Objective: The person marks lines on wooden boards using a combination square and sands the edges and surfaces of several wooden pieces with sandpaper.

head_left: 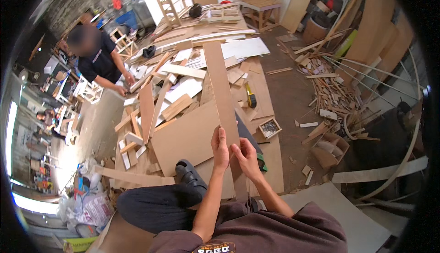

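A long, narrow brown board (216, 81) runs from my lap up across the pile of wood. My left hand (221, 150) grips its left edge, thumb along the edge, and my right hand (244, 156) holds it a little lower on the right, fingers curled. Beneath it lie a large tan panel (178, 138) and a dark sheet (245, 131), with a green object (262, 165) partly hidden by my right hand. To the right are a yellow tape measure (250, 95) and a small wooden box of fasteners (270, 128).
A co-worker (94, 63) in a dark T-shirt handles pieces at the left; another person (43, 120) is farther back. Heaped offcuts (327, 85) and bent strips (380, 166) lie at the right, plastic sacks (89, 207) at lower left. My sandalled foot (190, 177) rests on wood.
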### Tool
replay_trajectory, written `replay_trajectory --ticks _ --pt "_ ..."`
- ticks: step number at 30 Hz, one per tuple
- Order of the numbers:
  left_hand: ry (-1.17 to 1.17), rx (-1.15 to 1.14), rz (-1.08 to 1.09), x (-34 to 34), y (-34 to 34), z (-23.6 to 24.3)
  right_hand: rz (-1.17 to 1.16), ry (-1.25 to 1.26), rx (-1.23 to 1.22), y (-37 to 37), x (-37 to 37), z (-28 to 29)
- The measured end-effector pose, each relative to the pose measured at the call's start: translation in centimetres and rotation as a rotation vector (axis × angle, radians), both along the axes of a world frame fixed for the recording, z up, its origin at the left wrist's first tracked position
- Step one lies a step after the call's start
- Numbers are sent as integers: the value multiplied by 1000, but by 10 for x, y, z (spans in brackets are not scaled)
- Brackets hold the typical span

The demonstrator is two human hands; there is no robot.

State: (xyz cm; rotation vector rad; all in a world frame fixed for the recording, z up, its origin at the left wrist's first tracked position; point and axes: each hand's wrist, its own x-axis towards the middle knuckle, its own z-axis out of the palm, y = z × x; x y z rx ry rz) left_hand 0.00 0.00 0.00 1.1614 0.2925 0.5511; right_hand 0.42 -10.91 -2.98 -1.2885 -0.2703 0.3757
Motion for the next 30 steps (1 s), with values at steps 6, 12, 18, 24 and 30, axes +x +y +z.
replay_trajectory --ticks 6,12,18,24,30 --pt "-4 328 -91 32 16 58 -323 -248 -174 -34 18 63" --pt "98 768 -473 52 30 109 -467 -487 -376 -45 23 90" --pt "81 779 -632 72 32 102 -432 -314 -216 -26 39 85" --pt "-29 1180 -418 75 46 78 -325 -213 -308 -3 52 90" --pt "-21 942 -365 77 61 56 -355 -264 -332 20 60 75"
